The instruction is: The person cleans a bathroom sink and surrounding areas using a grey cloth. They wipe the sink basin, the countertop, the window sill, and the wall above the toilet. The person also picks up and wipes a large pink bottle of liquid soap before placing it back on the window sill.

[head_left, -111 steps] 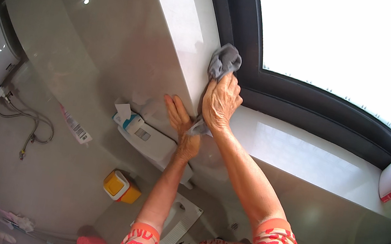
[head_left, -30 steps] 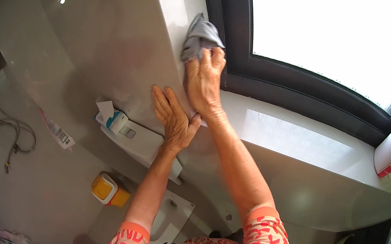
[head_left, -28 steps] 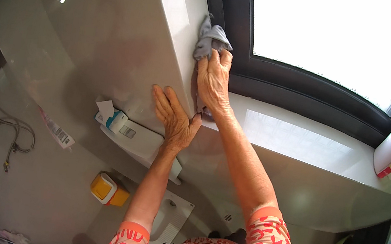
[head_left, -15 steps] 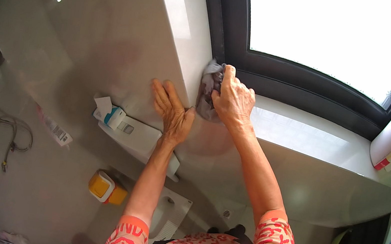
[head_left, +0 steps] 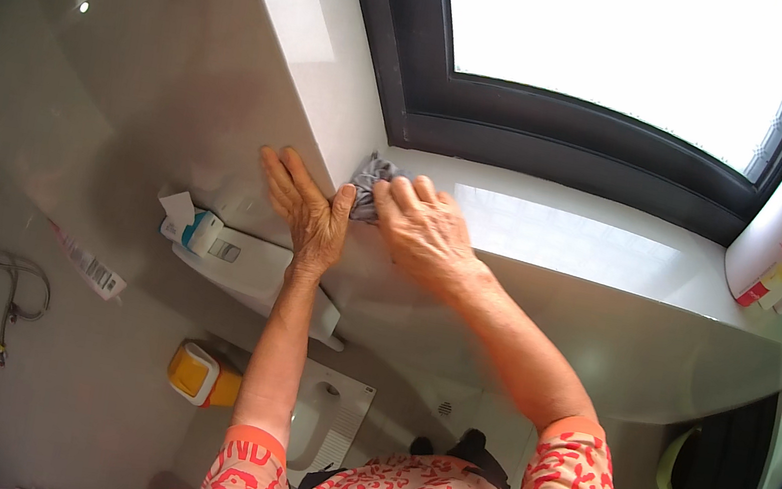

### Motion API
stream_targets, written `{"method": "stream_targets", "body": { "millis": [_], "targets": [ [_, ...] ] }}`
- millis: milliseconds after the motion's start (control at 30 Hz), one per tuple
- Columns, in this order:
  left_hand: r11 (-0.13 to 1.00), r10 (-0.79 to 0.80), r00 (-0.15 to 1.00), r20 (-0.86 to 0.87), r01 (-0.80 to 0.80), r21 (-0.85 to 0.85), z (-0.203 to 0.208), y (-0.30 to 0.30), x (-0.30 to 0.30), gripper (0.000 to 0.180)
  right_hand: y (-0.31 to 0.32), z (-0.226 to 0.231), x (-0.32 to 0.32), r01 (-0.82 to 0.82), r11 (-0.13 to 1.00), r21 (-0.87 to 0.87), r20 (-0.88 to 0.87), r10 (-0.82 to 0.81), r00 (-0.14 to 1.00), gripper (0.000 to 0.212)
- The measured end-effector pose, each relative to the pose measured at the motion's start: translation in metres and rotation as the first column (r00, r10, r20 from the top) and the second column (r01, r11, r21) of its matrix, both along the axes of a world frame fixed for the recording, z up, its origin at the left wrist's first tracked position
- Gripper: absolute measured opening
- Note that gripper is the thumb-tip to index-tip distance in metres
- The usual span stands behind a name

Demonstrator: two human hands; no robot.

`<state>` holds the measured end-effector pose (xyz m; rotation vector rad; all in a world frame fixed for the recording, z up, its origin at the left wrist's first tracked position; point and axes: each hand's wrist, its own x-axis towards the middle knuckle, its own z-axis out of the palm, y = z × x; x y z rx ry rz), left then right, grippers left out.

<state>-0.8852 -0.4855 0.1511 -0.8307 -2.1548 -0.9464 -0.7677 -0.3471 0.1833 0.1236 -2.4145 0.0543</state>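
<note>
My right hand (head_left: 428, 230) grips a crumpled grey cloth (head_left: 368, 188) and presses it into the corner of the white window sill (head_left: 537, 216). The cloth lies where the sill meets the side wall of the window recess. Close by on the left, my left hand (head_left: 313, 223) rests flat on the glossy wall (head_left: 181, 92) with its fingers stretched out. Its thumb reaches the recess edge right beside the cloth. Above the sill is the dark window frame (head_left: 566, 157) around a bright pane.
White bottles (head_left: 781, 237) stand at the sill's right end. Below my left arm are a white cistern (head_left: 252, 259) with a tissue pack (head_left: 187, 224) on top, a squat toilet (head_left: 336, 408) and a yellow bin (head_left: 199, 376). Flexible hoses (head_left: 12, 274) hang at the far left.
My right hand has drawn the cloth down from the window frame toward the sill's front corner, closer to my left hand. The view has shifted slightly; my left hand stays on the wall.
</note>
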Motion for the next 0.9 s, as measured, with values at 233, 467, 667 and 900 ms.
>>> {"method": "stream_targets", "body": {
  "millis": [233,467,667,900],
  "targets": [
    [1.0,-0.004,1.0,0.021,0.004,0.004,-0.001,0.001,0.0,0.098,0.052,0.007,0.08,0.096,0.993,0.066,0.037,-0.099,0.994,0.041],
    [0.999,-0.038,0.999,0.01,0.038,-0.014,-0.002,0.0,-0.001,0.1,0.027,0.004,0.058,0.226,0.967,0.121,0.072,-0.236,0.969,0.044],
    [0.999,0.049,0.997,-0.056,-0.05,-0.02,-0.008,0.001,-0.007,0.095,-0.011,0.015,-0.022,0.084,0.989,-0.118,0.147,-0.066,0.987,0.032],
    [0.994,0.108,0.975,-0.196,-0.112,-0.009,-0.009,0.001,-0.014,0.092,0.027,0.018,-0.025,0.182,0.965,-0.189,0.289,-0.123,0.95,0.027]
  ]
}}
